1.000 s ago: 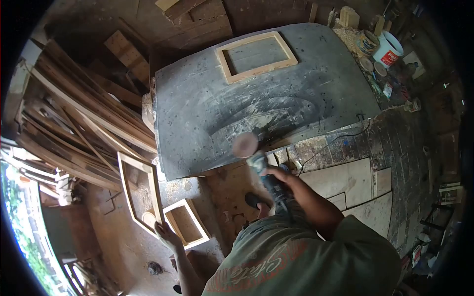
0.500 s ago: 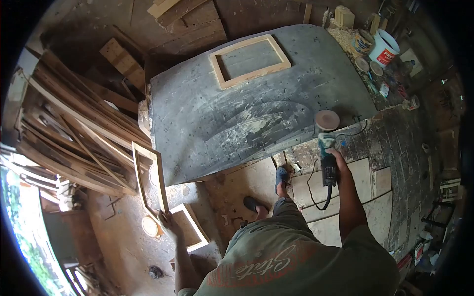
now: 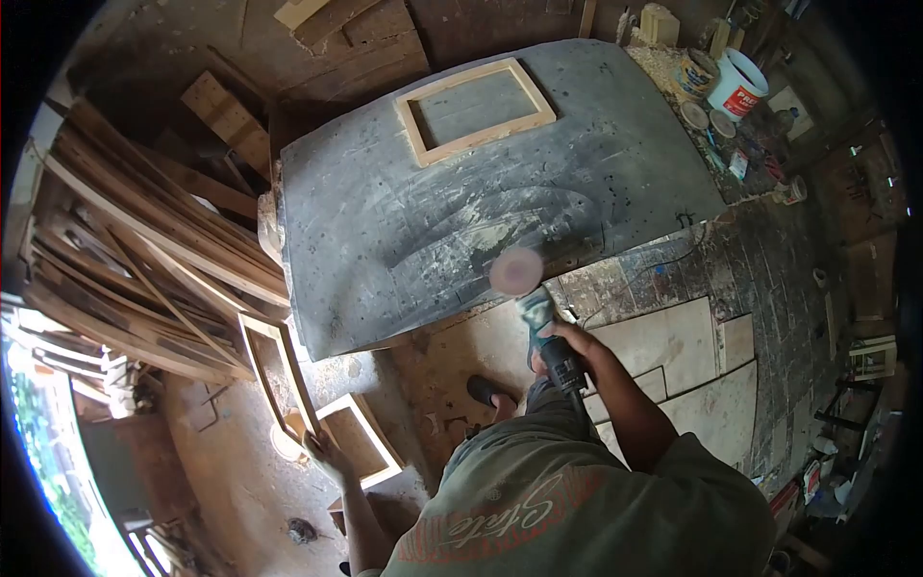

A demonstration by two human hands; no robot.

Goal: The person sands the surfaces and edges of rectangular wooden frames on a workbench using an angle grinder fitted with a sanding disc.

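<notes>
My right hand [image 3: 567, 341] grips an angle grinder [image 3: 540, 322] with a round pinkish sanding disc [image 3: 515, 270], held at the near edge of the grey worktable [image 3: 385, 221]. My left hand [image 3: 325, 447] reaches down to the left and holds the lower corner of a wooden frame [image 3: 279, 370], which leans tilted beside the table. A smaller wooden frame [image 3: 358, 438] lies on the floor right next to that hand. Another light wooden frame [image 3: 474, 108] lies flat on the far part of the table.
A heap of long wooden slats [image 3: 144, 240] fills the left side. Buckets and cans [image 3: 735, 87] stand at the back right. Flat boards [image 3: 673, 356] lie on the brick floor to the right. My sandalled foot [image 3: 490, 392] is below the table edge.
The grinder swung from the right end of the table back left to the middle of its near edge. The leaning frame in my left hand has tipped lower.
</notes>
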